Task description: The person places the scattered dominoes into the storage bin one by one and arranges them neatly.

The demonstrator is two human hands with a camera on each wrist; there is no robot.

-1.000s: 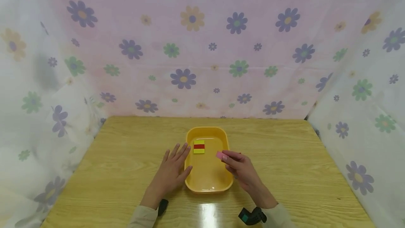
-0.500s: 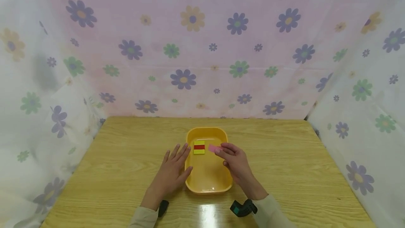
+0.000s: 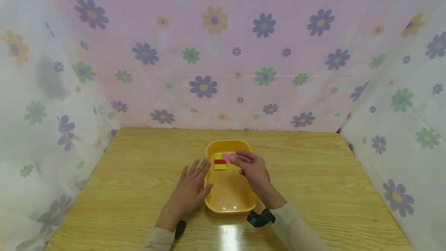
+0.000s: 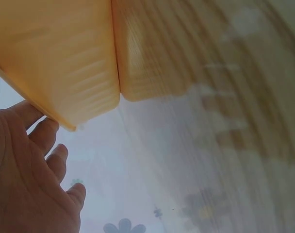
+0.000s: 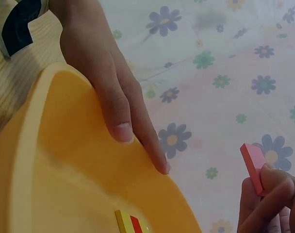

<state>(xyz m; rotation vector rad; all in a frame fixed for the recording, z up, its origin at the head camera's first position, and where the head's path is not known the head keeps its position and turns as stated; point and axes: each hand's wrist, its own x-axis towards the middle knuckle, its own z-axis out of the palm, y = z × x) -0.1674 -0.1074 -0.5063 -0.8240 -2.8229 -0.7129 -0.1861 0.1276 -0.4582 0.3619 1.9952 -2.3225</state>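
Note:
A small flat pink block (image 3: 226, 157) is pinched between the thumb and fingers of my right hand (image 3: 256, 172), over the yellow tray (image 3: 230, 195). In the right wrist view that pink block (image 5: 254, 167) stands out as a thin rectangular piece. Inside the tray, near its far left, lie yellow blocks (image 3: 220, 167) with a red block (image 3: 220, 162) between them; the pink block partly overlaps them in the head view. My left hand (image 3: 188, 189) rests along the tray's left rim, fingers spread and straight. The left wrist view shows its fingertips at the tray's rim (image 4: 45, 114).
Just right of the tray, a red piece (image 3: 268, 174) shows partly behind my right hand. The tray stands on a wooden table (image 3: 313, 181). Flower-patterned cloth (image 3: 240, 57) encloses the back and sides.
My right hand has moved left and away from me, carrying the pink block from the tray's right side to over the yellow and red blocks. The left hand has stayed in place.

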